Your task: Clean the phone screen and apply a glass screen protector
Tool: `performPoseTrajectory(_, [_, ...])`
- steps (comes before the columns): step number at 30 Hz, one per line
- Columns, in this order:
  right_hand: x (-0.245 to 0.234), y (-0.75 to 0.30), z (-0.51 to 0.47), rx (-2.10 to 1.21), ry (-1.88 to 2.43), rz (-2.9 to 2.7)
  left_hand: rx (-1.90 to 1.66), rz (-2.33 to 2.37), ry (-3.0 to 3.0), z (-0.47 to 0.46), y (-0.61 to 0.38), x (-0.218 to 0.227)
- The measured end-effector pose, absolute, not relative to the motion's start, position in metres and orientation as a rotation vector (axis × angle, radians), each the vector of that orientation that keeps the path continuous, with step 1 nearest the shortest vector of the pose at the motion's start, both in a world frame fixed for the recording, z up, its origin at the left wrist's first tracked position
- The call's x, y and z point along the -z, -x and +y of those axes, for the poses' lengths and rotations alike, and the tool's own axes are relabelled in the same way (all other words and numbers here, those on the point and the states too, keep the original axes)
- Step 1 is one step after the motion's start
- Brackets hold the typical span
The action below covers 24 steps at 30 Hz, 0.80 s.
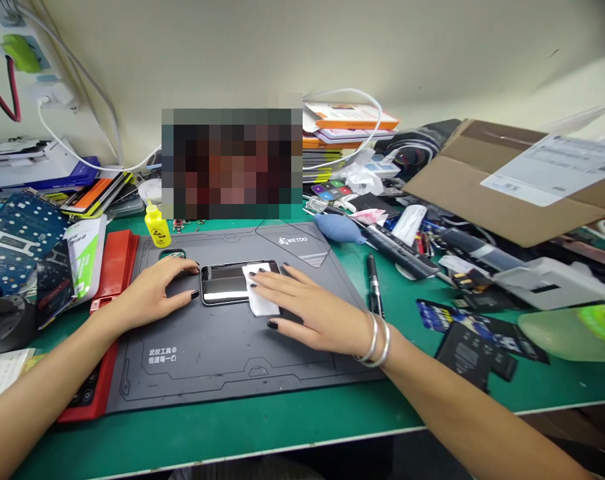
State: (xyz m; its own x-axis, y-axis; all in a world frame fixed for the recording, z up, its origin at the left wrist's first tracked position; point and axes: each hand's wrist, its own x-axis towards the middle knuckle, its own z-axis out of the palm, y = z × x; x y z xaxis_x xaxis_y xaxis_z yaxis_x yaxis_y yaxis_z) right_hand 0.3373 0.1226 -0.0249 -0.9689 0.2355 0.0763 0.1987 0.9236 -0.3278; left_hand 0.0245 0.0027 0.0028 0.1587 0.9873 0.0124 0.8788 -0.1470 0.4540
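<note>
Forearms (32,417) cut off at frame edge, right hand (312,310) over cloth-covered phone (222,283)

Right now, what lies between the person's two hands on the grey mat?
The head view shows a smartphone and a white cloth between the left hand and right hand.

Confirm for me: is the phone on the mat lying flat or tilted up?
Flat: the phone lies level on the grey mat, glossy face up, with the right hand resting on a white cloth over it.
</note>
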Motion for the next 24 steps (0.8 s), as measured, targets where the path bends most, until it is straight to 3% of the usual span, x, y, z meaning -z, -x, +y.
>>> performPoseTrajectory(7, [0.026,-0.338,0.124,-0.425,0.375,-2.894,-0.434,1.794,-2.087,0.004,-0.026,-0.006])
performPoseTrajectory(14, [0.018,-0.343,0.122,-0.505,0.372,-2.235,-0.444,1.774,-2.108,0.003,-0.023,-0.001])
performPoseTrajectory(24, [0.02,-0.343,0.121,-0.684,0.391,-2.166,-0.432,1.78,-2.123,0.004,-0.023,-0.002])
